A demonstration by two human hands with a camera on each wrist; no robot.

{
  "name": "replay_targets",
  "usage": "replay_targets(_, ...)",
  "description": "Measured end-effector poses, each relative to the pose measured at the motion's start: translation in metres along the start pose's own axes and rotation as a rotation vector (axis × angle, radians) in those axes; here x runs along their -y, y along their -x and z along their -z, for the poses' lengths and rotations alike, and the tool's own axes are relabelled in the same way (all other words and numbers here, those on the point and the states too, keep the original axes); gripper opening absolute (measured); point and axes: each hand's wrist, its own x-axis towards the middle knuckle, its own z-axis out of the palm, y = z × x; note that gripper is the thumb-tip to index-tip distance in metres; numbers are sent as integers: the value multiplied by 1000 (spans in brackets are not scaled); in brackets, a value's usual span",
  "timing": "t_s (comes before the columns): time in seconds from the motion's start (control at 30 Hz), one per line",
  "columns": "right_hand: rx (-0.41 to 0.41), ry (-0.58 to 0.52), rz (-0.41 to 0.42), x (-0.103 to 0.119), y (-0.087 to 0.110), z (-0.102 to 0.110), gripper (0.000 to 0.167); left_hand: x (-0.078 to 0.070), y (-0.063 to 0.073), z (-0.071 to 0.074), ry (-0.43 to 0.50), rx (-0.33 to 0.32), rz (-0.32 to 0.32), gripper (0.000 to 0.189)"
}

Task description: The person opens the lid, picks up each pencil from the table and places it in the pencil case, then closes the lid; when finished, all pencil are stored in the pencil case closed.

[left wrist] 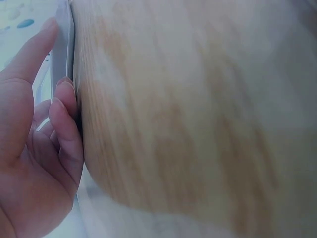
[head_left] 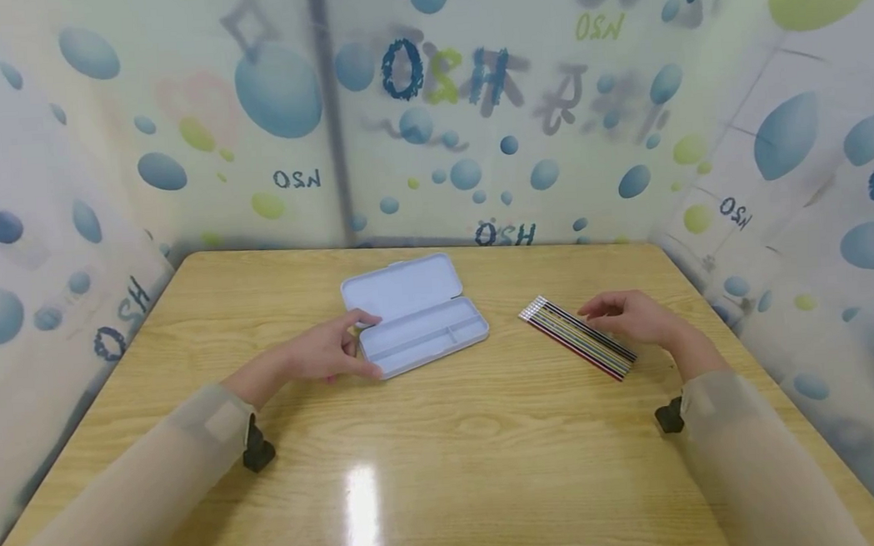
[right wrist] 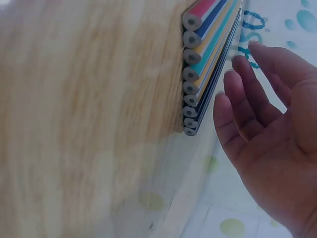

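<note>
A light blue pencil case [head_left: 428, 340] lies on the table with its lid [head_left: 402, 287] opened back; its tray has divided compartments. My left hand [head_left: 323, 351] holds the case's left end, thumb at the front edge and index finger at the back by the lid. In the left wrist view the left hand [left wrist: 39, 129] shows its other fingers curled beside the case's side [left wrist: 62, 54]. A flat row of several unsharpened pencils [head_left: 579, 337] lies on the right. Close to their right side, my right hand [head_left: 635, 319] hovers with loosely bent fingers, holding nothing.
A light wood table [head_left: 448, 456] carries everything, with a bright reflection toward its front. Patterned curtain walls [head_left: 430, 156] stand behind it and on both sides. Each wrist wears a small black device, as the left one [head_left: 257, 449] shows.
</note>
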Motion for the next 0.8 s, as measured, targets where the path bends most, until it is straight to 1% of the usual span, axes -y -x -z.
replay_targets(0.17,19,-21,-8,-8,-6,3,38,-1,0,-1,6,1,-4,99)
replay_targets(0.3,62,-61,-34,-11,-9,4,42,0,-1,-1,7,1,-5,99)
replay_targets(0.4,92,-101,-67,-12,-10,4,44,0,-2,-1,6,2,-5,99)
replay_targets(0.57,113,-114,-113,-17,-14,3,46,-1,-1,0,0,6,-1,100)
replay_targets(0.67,117,-108,-114,-19,-17,4,47,-1,-1,0,0,9,2,100)
replay_targets(0.8,120,-93,-95,-19,-19,4,46,0,-1,1,-1,8,1,100)
